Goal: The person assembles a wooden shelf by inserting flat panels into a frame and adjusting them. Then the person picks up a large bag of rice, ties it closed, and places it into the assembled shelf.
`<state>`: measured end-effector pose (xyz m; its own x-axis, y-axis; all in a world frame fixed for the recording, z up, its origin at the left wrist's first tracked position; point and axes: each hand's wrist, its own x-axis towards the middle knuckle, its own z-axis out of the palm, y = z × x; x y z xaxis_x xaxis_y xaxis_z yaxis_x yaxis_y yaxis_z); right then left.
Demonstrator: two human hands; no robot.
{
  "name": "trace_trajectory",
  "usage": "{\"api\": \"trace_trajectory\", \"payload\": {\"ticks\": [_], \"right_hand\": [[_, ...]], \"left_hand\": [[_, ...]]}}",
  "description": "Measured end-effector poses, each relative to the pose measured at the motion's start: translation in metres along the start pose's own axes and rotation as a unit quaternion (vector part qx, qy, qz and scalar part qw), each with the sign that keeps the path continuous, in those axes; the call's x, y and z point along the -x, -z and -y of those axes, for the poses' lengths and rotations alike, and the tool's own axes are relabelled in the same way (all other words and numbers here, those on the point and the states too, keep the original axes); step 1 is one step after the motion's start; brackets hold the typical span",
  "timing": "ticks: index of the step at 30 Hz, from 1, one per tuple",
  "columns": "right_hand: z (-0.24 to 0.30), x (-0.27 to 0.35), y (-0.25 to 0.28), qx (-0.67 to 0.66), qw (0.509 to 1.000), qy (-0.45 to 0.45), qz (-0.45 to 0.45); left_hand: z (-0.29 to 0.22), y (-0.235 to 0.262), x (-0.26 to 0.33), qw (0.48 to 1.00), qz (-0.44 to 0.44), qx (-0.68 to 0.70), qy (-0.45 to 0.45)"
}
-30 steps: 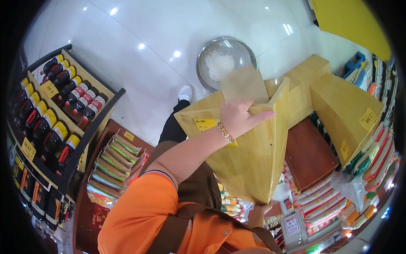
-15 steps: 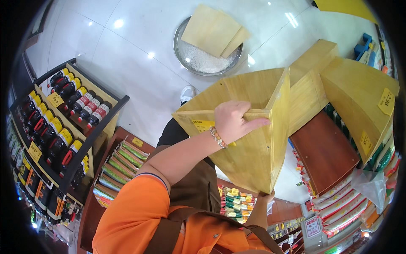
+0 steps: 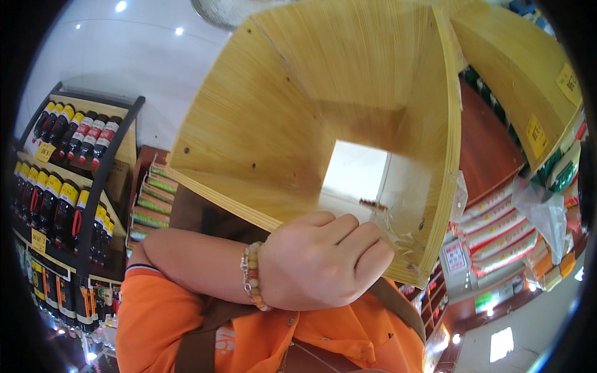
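A large, deep bin of light wood (image 3: 261,112) fills the middle of the view, its wide mouth turned up toward me. Inside, at its narrow bottom, shows a bright white square, and clear film or tape clings near the right wall. At the near rim is my left hand (image 3: 323,261), a beaded bracelet (image 3: 252,276) on its wrist. Its fingers are curled closed over the rim, knuckles up, fingertips hidden. My right hand is out of sight.
Dark bottles stand on a tiered rack (image 3: 102,186) at left. Beside it lie green-and-brown packs (image 3: 154,202). On the right are another wooden bin (image 3: 516,81), a red-brown board (image 3: 488,149), red-and-white bags (image 3: 497,236) and clear plastic (image 3: 538,205). A round metal tray (image 3: 217,12) rests on the floor beyond.
The bin has tipped toward me and come closer, so its inside now shows. My left hand has moved down and nearer with it. My right hand, earlier under the bin, has left view.
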<state>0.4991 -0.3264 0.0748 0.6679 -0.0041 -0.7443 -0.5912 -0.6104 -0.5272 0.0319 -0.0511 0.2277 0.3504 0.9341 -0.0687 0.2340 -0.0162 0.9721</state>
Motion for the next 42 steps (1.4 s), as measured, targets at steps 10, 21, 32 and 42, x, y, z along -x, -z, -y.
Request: {"api": "trace_trajectory", "payload": {"ticks": [10,21,32,42], "right_hand": [[-0.006,-0.018,-0.017,-0.031,0.999,-0.016,0.016],[0.012,-0.044,-0.006,-0.048,0.996,0.001,0.070],[0.102,0.138,-0.047,-0.003,0.993,0.086,0.083],[0.056,0.247,-0.141,0.016,0.983,0.165,0.074]], "left_hand": [[-0.036,-0.005,-0.013,0.995,0.044,-0.007,-0.088],[-0.079,-0.007,-0.028,0.982,-0.014,-0.171,-0.072],[0.151,0.058,-0.018,0.916,-0.357,0.077,0.169],[0.291,0.121,0.023,0.786,-0.387,0.257,0.407]]}}
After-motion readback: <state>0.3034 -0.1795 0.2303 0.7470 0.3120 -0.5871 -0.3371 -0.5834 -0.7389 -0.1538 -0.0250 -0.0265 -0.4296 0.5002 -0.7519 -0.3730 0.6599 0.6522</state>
